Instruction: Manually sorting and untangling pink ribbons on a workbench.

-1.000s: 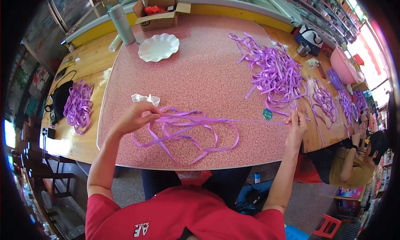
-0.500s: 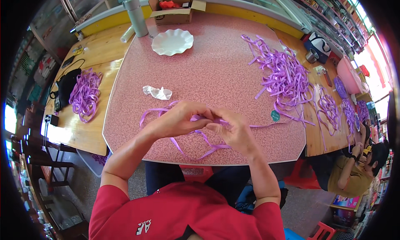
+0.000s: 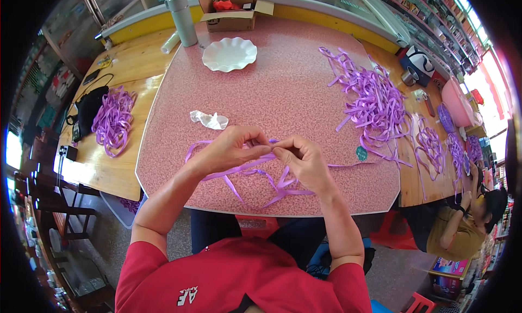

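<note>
My left hand [image 3: 235, 146] and my right hand [image 3: 302, 158] meet over the near middle of the pink speckled table [image 3: 261, 95]. Each pinches part of a purple ribbon [image 3: 283, 191] between thumb and fingers, the fingertips nearly touching. Loops of that ribbon hang below and lie on the tabletop, and one length runs off to the right. What exactly sits between the fingertips is too small to make out. A crumpled white tissue [image 3: 209, 120] lies just beyond my left hand.
A big heap of purple ribbons [image 3: 375, 101] covers the right side, beside a small green disc [image 3: 361, 153]. Farther off are a scalloped white plate [image 3: 229, 54], a pale flask [image 3: 182, 20] and a cardboard box [image 3: 231, 20]. Another ribbon bundle [image 3: 114, 120] lies left; a co-worker [image 3: 462, 228] sits right.
My hands have drawn slightly apart at the fingertips, and more of the ribbon loops shows beneath them. The whole view has shifted a little.
</note>
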Demonstrator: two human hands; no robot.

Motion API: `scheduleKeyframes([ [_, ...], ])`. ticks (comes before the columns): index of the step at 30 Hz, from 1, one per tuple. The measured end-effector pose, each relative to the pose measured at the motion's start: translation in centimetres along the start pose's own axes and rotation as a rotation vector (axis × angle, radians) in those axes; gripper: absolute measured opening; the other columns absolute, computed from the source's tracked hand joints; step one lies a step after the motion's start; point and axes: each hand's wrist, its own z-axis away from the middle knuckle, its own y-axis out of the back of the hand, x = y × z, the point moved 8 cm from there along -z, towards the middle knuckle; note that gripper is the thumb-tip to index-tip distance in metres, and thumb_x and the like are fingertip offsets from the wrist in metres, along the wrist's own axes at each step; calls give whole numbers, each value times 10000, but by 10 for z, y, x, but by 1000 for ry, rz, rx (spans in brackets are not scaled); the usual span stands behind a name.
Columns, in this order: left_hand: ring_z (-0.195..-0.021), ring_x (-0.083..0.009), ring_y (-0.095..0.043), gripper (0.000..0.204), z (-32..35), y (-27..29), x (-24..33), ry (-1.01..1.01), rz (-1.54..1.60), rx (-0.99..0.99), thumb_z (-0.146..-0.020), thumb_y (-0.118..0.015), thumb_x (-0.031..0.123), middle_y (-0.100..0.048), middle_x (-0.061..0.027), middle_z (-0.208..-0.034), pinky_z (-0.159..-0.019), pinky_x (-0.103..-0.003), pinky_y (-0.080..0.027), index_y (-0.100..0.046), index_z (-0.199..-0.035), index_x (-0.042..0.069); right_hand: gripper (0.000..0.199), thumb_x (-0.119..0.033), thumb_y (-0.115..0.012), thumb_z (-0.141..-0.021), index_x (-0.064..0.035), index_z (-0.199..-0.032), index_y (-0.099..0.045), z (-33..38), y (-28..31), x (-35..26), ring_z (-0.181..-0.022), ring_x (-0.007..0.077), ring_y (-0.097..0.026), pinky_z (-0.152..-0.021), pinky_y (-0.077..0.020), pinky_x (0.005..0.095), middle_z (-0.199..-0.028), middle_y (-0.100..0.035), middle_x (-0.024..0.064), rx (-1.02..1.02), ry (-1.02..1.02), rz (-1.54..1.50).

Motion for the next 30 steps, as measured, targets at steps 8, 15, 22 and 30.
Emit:
scheduleKeyframes([
  [8,-845,-80,-606,179,-1,1,-7,22,72,29,-939,-674,165,-670,-18,-886,-761,-261,-501,-660,-1007,-1,109,-72,-654,-947,10,-1017,-663,-2,-4,-2,-711,21,-568,-608,-464,190,-844,-659,8,25,-75,-26],
  [15,-816,-85,-597,224,-6,5,-18,21,147,57,-971,-633,208,-654,-29,-845,-733,-261,-491,-651,-968,-15,87,-58,-653,-939,-3,-1005,-668,0,12,-2,-725,17,-547,-610,-436,191,-824,-647,-20,143,92,165],
  [22,-831,-158,-624,536,-21,-19,-26,16,151,26,-1060,-394,434,-647,-77,-854,-793,-306,-501,-650,-962,-27,50,-41,-654,-928,-2,-958,-666,5,16,-11,-704,29,-551,-593,-437,207,-797,-647,-6,189,141,174],
  [30,-786,-123,-601,439,-31,-38,-21,-54,157,-31,-1060,-437,374,-614,-36,-813,-720,-294,-492,-635,-975,-9,64,19,-669,-874,17,-935,-649,8,22,-10,-690,111,-606,-592,-470,260,-789,-649,69,247,279,253],
])
